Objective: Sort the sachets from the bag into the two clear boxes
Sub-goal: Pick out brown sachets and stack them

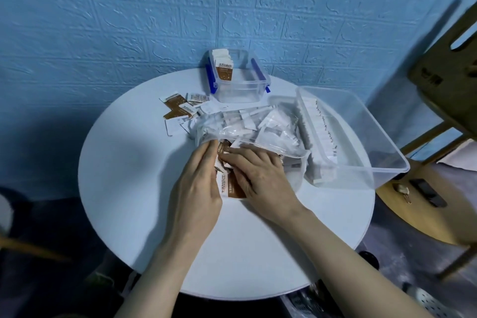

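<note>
Sachets (230, 184): brown-white, printed | bag (247, 129): clear, crumpled | left hand (198, 183); right hand (260, 175): both grasping sachets

— Where's the bag?
— The clear plastic bag (247, 131) lies crumpled mid-desk, mouth toward the person, stuffed with white sachets (273, 131).
— And the boxes?
— The small clear box with blue latches (238, 77) stands at the far edge, brown-and-white sachets (225, 70) upright inside. The large clear box (361, 134) sits right of the bag, a row of white sachets (318, 124) along its near wall.
— Any loose?
— Several brown-and-white ones (180, 110) lie left of the bag.
</note>
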Demonstrator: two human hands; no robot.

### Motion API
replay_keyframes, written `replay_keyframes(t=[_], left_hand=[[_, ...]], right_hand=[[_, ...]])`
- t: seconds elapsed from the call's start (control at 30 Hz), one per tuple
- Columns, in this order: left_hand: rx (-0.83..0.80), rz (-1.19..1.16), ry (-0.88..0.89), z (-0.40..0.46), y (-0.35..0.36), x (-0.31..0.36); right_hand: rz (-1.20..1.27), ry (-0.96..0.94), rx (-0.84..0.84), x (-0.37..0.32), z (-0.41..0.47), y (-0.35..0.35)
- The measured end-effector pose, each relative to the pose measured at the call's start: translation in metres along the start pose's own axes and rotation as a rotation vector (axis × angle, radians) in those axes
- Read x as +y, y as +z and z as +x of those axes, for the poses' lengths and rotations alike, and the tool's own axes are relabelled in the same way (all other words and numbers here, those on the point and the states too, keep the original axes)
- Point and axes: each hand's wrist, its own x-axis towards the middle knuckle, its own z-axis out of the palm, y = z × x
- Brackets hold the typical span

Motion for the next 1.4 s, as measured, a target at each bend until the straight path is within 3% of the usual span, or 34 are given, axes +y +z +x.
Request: replay_keyframes(t=[0.17,0.37,0.5,0.63,0.8,0.9,1.0,1.27,1.4], left_hand=[[0.035,0.430,0.236,0.002,-0.004,-0.004],[-0.065,0.418,0.483,0.004,0.001,0.013],[-0.164,0.594,0.322,0.017,-0.001,0.008],[-0.305,0.706,0.114,0.009,0.000,0.006],[-0.347,0.678,0.099,0.003,0.003,0.005],[-0.342,0.581,0.154,0.002,-0.002,-0.003],[-0.348,0.490,0.203,-0.007,-0.010,-0.010],[-0.299,0.284,0.327,-0.032,-0.027,-0.013],[-0.176,0.209,0.281,-0.044,-0.031,-0.012]], right_hand=[[0.019,-0.076,-0.011,0.004,-0.023,-0.004],[0.228,-0.118,0.005,0.005,-0.042,-0.028],[0.339,0.049,0.120,0.011,-0.036,-0.042],[0.307,0.258,-0.053,0.020,-0.028,-0.044],[0.307,0.350,-0.089,0.007,-0.024,-0.029],[0.217,0.283,-0.084,-0.002,-0.023,-0.025],[0.310,0.270,-0.158,-0.014,-0.029,-0.021],[0.283,0.164,-0.064,-0.022,-0.069,-0.004],[0.349,0.164,-0.005,-0.025,-0.085,-0.014]])
